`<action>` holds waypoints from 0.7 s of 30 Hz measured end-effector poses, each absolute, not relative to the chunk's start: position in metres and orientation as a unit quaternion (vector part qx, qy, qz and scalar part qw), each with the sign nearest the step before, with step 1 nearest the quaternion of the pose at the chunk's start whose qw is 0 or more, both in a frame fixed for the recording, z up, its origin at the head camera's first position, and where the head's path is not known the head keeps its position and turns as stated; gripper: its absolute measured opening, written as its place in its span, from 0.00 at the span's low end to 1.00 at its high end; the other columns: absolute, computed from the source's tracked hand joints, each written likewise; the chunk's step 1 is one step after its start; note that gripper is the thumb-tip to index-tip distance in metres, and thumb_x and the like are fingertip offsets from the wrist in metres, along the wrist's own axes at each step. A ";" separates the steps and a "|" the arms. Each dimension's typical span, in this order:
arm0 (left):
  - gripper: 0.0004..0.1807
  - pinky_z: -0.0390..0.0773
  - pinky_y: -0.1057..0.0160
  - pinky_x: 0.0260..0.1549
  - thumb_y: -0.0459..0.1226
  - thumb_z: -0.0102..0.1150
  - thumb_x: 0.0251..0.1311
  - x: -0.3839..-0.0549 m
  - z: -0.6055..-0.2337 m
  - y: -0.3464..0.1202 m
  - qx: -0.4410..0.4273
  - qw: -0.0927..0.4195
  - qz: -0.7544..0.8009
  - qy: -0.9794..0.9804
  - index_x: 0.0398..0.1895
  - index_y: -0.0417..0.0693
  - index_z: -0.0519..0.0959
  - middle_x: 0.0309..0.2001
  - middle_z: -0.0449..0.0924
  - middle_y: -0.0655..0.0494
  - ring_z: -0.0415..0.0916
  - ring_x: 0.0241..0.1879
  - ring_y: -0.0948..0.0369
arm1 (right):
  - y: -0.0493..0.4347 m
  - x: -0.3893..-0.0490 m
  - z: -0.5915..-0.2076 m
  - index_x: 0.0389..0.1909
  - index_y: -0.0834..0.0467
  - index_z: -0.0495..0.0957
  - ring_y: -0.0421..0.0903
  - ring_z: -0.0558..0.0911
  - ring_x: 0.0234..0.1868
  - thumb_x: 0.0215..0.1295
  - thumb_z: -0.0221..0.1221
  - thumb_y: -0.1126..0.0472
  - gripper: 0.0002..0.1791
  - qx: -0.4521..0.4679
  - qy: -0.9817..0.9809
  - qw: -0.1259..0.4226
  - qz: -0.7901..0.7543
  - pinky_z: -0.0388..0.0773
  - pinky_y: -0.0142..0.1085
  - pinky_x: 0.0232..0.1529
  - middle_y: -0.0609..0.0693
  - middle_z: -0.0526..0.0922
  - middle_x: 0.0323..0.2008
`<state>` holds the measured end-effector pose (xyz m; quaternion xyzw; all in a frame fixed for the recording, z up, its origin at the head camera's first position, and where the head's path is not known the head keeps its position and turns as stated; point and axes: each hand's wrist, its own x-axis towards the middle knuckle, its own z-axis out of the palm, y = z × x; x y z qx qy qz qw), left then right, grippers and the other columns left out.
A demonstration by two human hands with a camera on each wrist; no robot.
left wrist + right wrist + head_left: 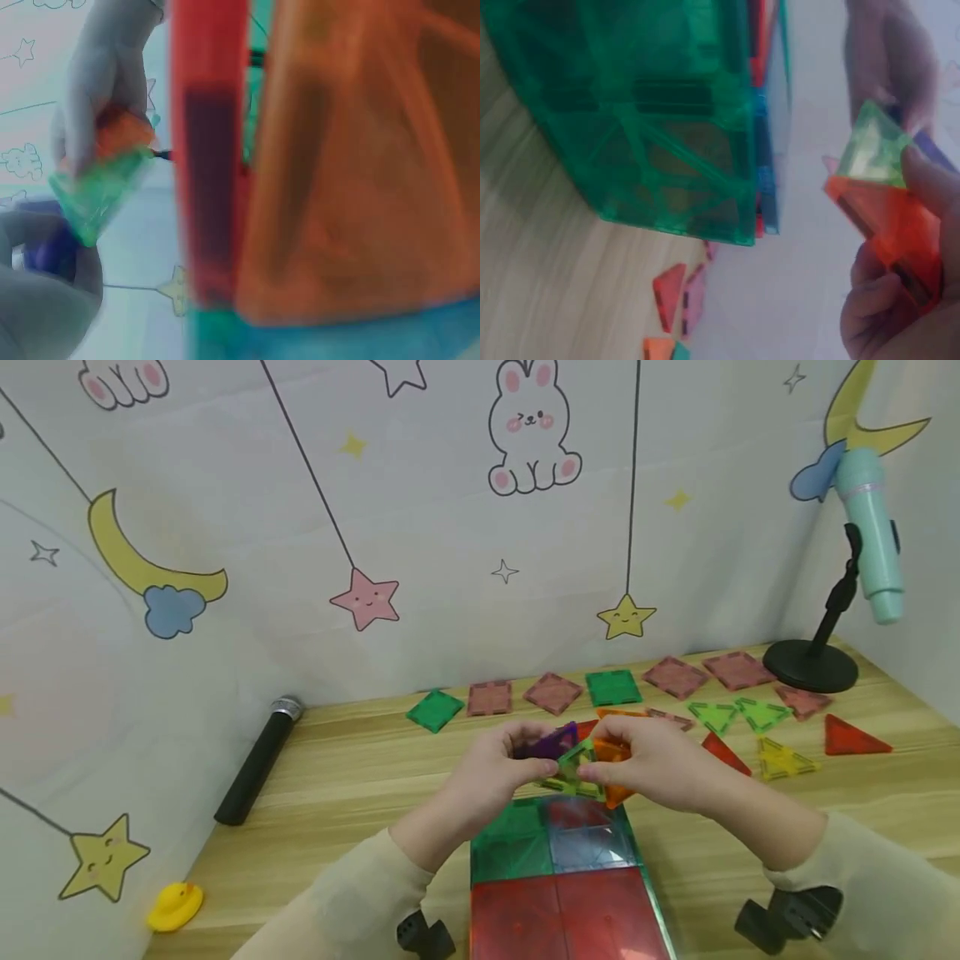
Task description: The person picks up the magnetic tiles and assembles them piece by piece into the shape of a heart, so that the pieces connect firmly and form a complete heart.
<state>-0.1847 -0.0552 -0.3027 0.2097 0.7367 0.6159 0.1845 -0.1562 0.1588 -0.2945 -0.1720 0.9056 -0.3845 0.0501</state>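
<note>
Built part: a block of joined translucent red, green and blue plastic panels (517,918), standing well short of the tabletop's (360,777) far edge.
Small cluster: lime-green translucent triangular tile (870,150) between both hands, raised near the block's far edge; joints unclear.
Left hand (491,768): pinches a translucent purple tile (557,743).
Right hand (652,760): pinches a translucent orange tile (892,217).
Left over: loose square and triangular translucent tiles (614,687) along the tabletop's far edge.
</note>
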 end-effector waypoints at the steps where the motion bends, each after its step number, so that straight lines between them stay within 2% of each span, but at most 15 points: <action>1: 0.13 0.76 0.62 0.42 0.29 0.57 0.60 -0.185 -0.302 -0.055 0.205 0.170 0.612 0.744 0.48 0.39 0.77 0.41 0.78 0.50 0.74 0.40 0.58 | 0.158 -0.156 -0.295 0.34 0.54 0.73 0.44 0.71 0.21 0.58 0.61 0.43 0.18 -0.174 0.905 0.051 -0.385 0.69 0.37 0.22 0.47 0.72 0.22; 5: 0.15 0.76 0.61 0.43 0.28 0.57 0.60 -0.188 -0.302 -0.057 0.204 0.147 0.622 0.741 0.51 0.38 0.75 0.44 0.78 0.48 0.74 0.41 0.58 | 0.160 -0.156 -0.295 0.33 0.54 0.74 0.45 0.74 0.24 0.60 0.60 0.44 0.17 -0.175 0.903 0.042 -0.390 0.71 0.38 0.24 0.47 0.75 0.24; 9: 0.17 0.76 0.60 0.46 0.28 0.53 0.63 -0.193 -0.303 -0.061 0.207 0.150 0.640 0.724 0.55 0.36 0.73 0.47 0.78 0.44 0.77 0.43 0.58 | 0.168 -0.159 -0.292 0.27 0.56 0.70 0.45 0.69 0.21 0.61 0.59 0.45 0.18 -0.179 0.901 0.044 -0.392 0.67 0.36 0.23 0.48 0.70 0.21; 13: 0.17 0.78 0.60 0.43 0.31 0.54 0.63 -0.196 -0.303 -0.064 0.228 0.166 0.620 0.732 0.54 0.36 0.75 0.45 0.79 0.45 0.78 0.40 0.58 | 0.173 -0.162 -0.289 0.25 0.58 0.66 0.45 0.68 0.20 0.61 0.60 0.46 0.20 -0.192 0.893 0.093 -0.397 0.66 0.37 0.24 0.50 0.67 0.21; 17: 0.16 0.79 0.60 0.38 0.31 0.54 0.61 -0.199 -0.304 -0.066 0.235 0.180 0.609 0.736 0.52 0.37 0.77 0.42 0.79 0.46 0.77 0.35 0.58 | 0.178 -0.163 -0.287 0.27 0.58 0.69 0.43 0.70 0.19 0.61 0.60 0.47 0.19 -0.207 0.882 0.138 -0.399 0.68 0.36 0.23 0.49 0.69 0.21; 21: 0.15 0.79 0.60 0.38 0.31 0.56 0.61 -0.197 -0.302 -0.065 0.244 0.199 0.592 0.742 0.51 0.43 0.79 0.41 0.79 0.48 0.77 0.36 0.57 | 0.180 -0.163 -0.287 0.27 0.58 0.71 0.43 0.71 0.20 0.62 0.60 0.48 0.17 -0.225 0.870 0.168 -0.404 0.69 0.36 0.24 0.47 0.69 0.20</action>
